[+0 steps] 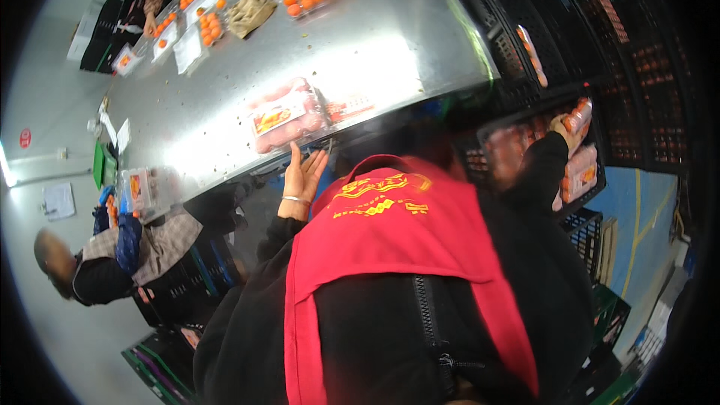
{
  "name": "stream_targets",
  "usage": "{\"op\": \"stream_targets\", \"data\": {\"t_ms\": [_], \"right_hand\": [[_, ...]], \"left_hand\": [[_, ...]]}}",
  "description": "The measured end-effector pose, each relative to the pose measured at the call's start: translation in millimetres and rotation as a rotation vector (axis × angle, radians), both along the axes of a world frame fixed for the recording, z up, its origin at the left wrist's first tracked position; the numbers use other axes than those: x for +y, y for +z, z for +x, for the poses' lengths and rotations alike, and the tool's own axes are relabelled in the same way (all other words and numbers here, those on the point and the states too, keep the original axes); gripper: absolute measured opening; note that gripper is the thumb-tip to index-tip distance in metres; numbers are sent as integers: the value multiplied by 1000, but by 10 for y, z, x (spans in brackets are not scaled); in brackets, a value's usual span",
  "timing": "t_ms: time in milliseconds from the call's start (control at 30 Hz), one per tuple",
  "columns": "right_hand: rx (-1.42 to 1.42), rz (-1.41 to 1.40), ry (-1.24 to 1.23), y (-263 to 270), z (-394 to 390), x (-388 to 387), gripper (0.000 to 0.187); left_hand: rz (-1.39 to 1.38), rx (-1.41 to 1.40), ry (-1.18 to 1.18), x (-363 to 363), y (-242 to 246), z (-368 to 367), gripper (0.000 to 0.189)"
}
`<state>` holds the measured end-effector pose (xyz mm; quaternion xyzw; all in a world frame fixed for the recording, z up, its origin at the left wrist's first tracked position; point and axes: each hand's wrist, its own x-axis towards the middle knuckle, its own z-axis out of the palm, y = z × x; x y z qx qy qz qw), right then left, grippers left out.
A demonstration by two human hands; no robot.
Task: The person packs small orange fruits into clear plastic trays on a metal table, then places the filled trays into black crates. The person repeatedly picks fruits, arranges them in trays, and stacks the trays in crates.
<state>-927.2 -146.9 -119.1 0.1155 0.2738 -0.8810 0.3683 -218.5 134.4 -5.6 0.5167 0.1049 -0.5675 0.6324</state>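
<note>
My left hand (304, 177) is at the near edge of the steel table (225, 84), palm up with the fingers apart, and holds nothing. Just beyond its fingertips lies a clear plastic-wrapped pack of pinkish-red produce (288, 115) with a colourful label. Out to the right, my right hand (567, 130) grips a wrapped pack of orange-red produce (579, 115) over a black plastic crate (601, 180). Inside that crate are more wrapped packs (579, 173), partly hidden by my sleeve. Glare and wrapping keep the exact kind of produce unclear.
Across the table are trays of round orange produce (210, 28), a crumpled tan cloth (259, 3) and another person's hand (151, 25). A co-worker (112, 259) with blue gloves stands at the left. Stacked black crates (647, 79) line the right side.
</note>
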Motion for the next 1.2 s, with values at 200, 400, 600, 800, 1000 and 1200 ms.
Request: {"op": "stream_targets", "data": {"t_ms": [200, 400, 600, 800, 1000, 1200], "right_hand": [[235, -52, -77, 390, 716, 366, 39], [1009, 105, -724, 1939, 1984, 765, 60], [998, 64, -102, 2805, 3247, 1078, 36], [701, -63, 969, 2621, 4787, 978, 42], [628, -6, 1707, 2375, 6198, 946, 50], [1338, 113, 1623, 2054, 6501, 824, 52]], "left_hand": [[-149, 143, 104, -345, -137, 419, 93], [-148, 186, 164, -592, -260, 551, 82], [-155, 175, 217, -839, -115, 607, 78], [-195, 475, -241, -489, 329, 906, 63], [-297, -131, -182, -248, 757, 1498, 75], [-234, -568, -433, -267, 519, 1613, 67]]}}
